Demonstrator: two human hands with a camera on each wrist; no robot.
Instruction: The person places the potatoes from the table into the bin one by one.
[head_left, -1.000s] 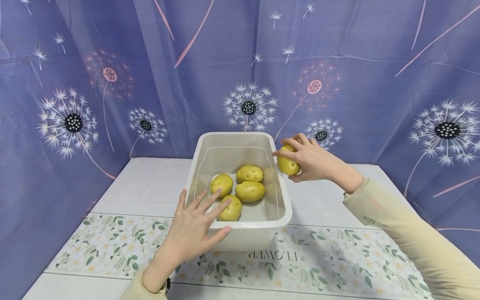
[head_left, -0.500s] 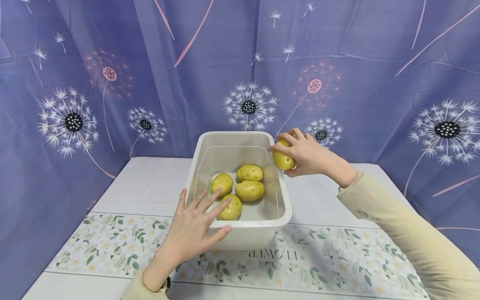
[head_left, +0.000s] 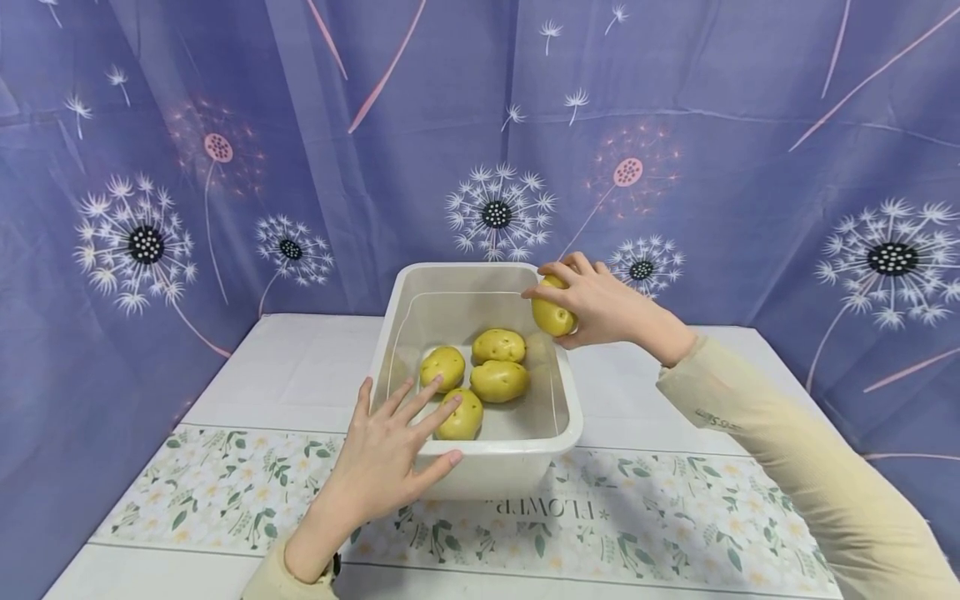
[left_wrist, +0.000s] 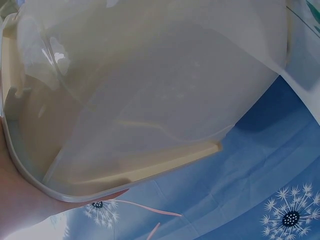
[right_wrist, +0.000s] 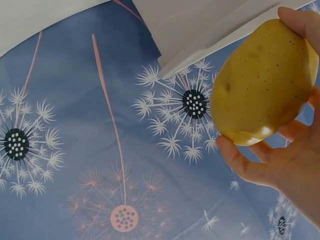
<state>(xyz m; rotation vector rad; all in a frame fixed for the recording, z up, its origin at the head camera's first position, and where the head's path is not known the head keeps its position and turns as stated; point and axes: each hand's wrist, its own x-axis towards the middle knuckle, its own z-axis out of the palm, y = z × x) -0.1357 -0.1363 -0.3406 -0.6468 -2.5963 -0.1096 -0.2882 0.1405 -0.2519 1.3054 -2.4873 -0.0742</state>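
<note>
A yellow potato (head_left: 552, 310) is gripped in my right hand (head_left: 603, 304), over the right rim of a pale grey plastic tub (head_left: 487, 472). The right wrist view shows this potato (right_wrist: 262, 82) between the thumb and curled fingertips, beside the tub's wall. Several more yellow potatoes, among them one at the back (head_left: 498, 345), lie on the tub's floor. My left hand (head_left: 380, 467) rests with spread fingers across the near left corner of the tub's rim, its fingertips overlapping two potatoes in the head view. From the left wrist view, the tub's outer wall (left_wrist: 165, 90) fills most of the frame.
The tub stands on a white table (head_left: 300, 358) with a floral runner (head_left: 247, 492) across its front part. A purple curtain (head_left: 390, 192) with dandelion prints hangs close behind the tub and along both sides.
My right hand has carried the potato leftward and slightly up, from just outside the tub to over its right rim. The left hand and the potatoes in the tub have stayed in place.
</note>
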